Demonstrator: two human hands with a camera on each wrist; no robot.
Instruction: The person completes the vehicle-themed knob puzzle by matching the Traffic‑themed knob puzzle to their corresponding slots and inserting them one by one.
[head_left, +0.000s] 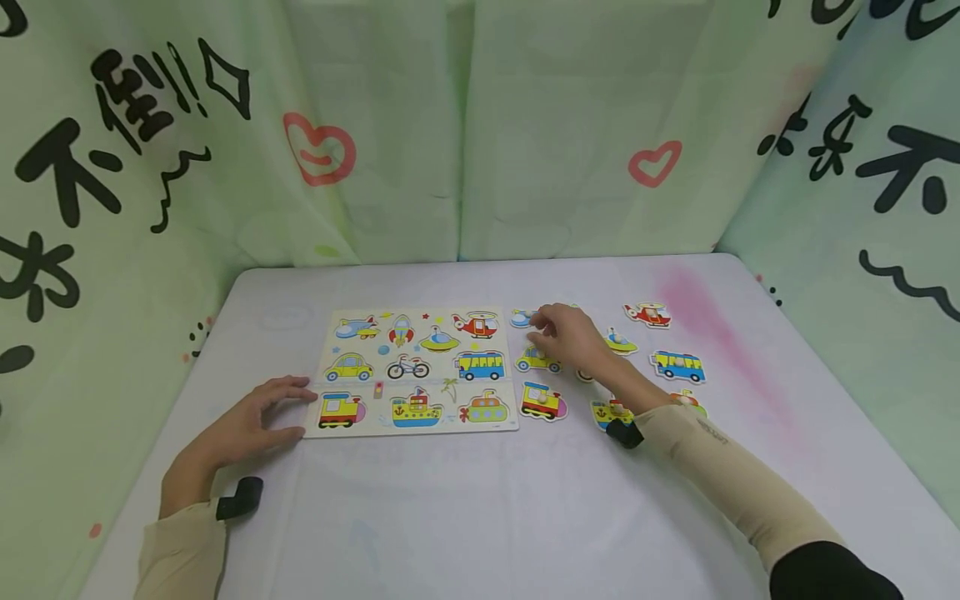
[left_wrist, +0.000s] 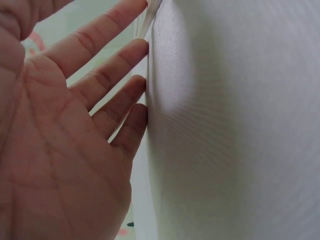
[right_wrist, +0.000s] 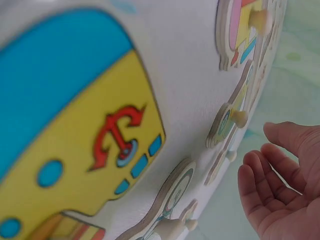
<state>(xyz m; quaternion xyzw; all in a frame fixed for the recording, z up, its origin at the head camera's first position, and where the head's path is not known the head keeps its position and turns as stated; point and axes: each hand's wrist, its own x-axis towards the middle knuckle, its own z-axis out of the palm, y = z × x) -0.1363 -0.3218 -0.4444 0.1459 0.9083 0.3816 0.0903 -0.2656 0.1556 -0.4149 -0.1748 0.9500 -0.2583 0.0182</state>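
A flat puzzle board (head_left: pixel 378 387) printed with vehicles lies on the white table. My left hand (head_left: pixel 243 425) has its fingertips at the board's left edge; in the left wrist view its fingers (left_wrist: pixel 107 72) are extended and spread. Right of the board, my right hand (head_left: pixel 576 340) is above the loose knobbed pieces, close to the airplane piece (head_left: pixel 521 318) and the car piece (head_left: pixel 537 360). Its loosely bent fingers (right_wrist: pixel 255 192) hold nothing in the right wrist view. There, the ship piece (right_wrist: pixel 65 100) looms near, with the bicycle piece (right_wrist: pixel 172 200) partly in view.
Other loose pieces include a train (head_left: pixel 543 402), a helicopter (head_left: pixel 648 314), a bus (head_left: pixel 678 367) and a flying saucer (head_left: pixel 621 342). My right forearm covers part of the submarine piece (head_left: pixel 688 402). Pale green curtains (head_left: pixel 525 167) hang behind the table.
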